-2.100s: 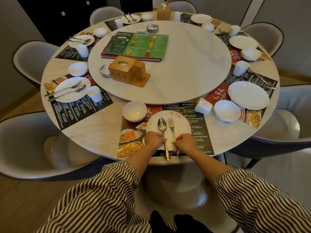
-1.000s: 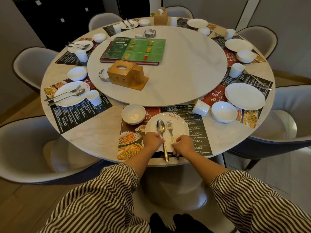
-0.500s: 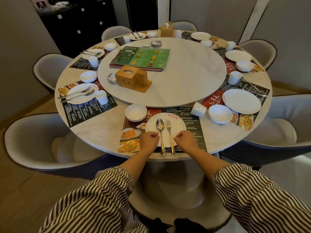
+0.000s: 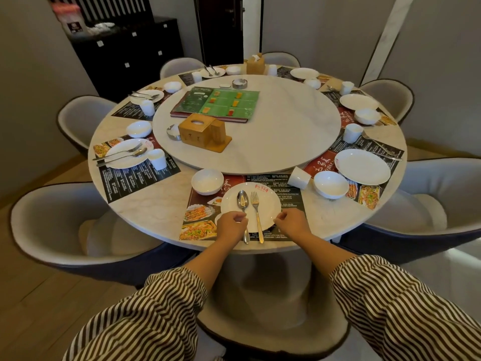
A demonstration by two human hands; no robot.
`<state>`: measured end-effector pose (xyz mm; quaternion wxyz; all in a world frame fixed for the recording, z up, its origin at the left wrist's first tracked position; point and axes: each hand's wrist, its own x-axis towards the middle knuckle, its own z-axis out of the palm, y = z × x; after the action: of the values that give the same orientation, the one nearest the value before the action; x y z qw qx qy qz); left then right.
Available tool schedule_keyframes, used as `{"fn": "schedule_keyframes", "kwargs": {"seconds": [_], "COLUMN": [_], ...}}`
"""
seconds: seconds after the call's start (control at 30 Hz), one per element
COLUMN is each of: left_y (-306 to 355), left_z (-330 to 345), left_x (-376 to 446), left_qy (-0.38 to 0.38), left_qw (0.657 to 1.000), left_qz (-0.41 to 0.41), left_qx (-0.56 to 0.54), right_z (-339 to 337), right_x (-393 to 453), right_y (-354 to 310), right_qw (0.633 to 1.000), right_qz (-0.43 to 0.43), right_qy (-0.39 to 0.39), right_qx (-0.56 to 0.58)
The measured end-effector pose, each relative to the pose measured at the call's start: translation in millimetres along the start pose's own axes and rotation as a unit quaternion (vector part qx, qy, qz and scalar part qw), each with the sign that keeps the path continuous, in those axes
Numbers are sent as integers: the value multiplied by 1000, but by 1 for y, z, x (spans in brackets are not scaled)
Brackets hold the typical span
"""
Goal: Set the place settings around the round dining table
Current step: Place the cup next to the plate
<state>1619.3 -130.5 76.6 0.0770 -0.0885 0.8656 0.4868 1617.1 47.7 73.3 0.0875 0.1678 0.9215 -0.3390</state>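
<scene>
Head view gives me the whole round dining table (image 4: 161, 214) with the big turntable (image 4: 286, 131) in its middle, carrying a green menu (image 4: 221, 102) and a wooden tissue box (image 4: 200, 131). Working down in size, I count the settings around the rim. The near one sits on its placemat (image 4: 291, 194): a white plate (image 4: 268, 204) with a spoon (image 4: 243, 201) and a fork (image 4: 256, 204) lying side by side across it, handles toward me and overhanging the plate's near edge, a small bowl (image 4: 207, 181) just beyond on the left, and a cup (image 4: 299, 177) tipped on its side to the right. I judge this place close to done, bar that cup. On the left, a plate with cutlery (image 4: 125, 153) looks finished, cup and bowl beside it, and the two further left settings also carry cutlery. On the right, a bare plate (image 4: 364, 166) has its fork and spoon lying off on the mat beyond it, so I would say that side is left to do; the far-right plates look bare too, though they are too small to be sure. My left hand (image 4: 231, 226) rests at the plate's near-left rim, fingers curled beside the spoon handle; I cannot tell whether they pinch it. My right hand (image 4: 292, 224) sits at the near-right rim, fingers loosely curled, holding nothing I can see.
</scene>
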Motion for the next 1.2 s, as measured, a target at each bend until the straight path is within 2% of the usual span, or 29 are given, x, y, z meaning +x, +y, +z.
{"fn": "schedule_keyframes", "kwargs": {"seconds": [0.57,0.77,1.0,1.2], "left_y": [30,33,55,75], "left_z": [18,44,90,123], "left_x": [40,47,51,62], "left_qy": [-45,-31,-11,22], "left_qw": [998,999,999,998], "left_qz": [32,11,-30,-52], "left_qx": [24,20,-2,-14], "right_z": [-13,-19,-57,-92], "right_x": [33,51,84,123], "right_y": [2,17,42,57], "right_qw": [998,998,997,984], "right_qz": [-14,-27,-69,-151], "right_qy": [30,-4,-23,52], "right_qx": [62,62,16,-81]}}
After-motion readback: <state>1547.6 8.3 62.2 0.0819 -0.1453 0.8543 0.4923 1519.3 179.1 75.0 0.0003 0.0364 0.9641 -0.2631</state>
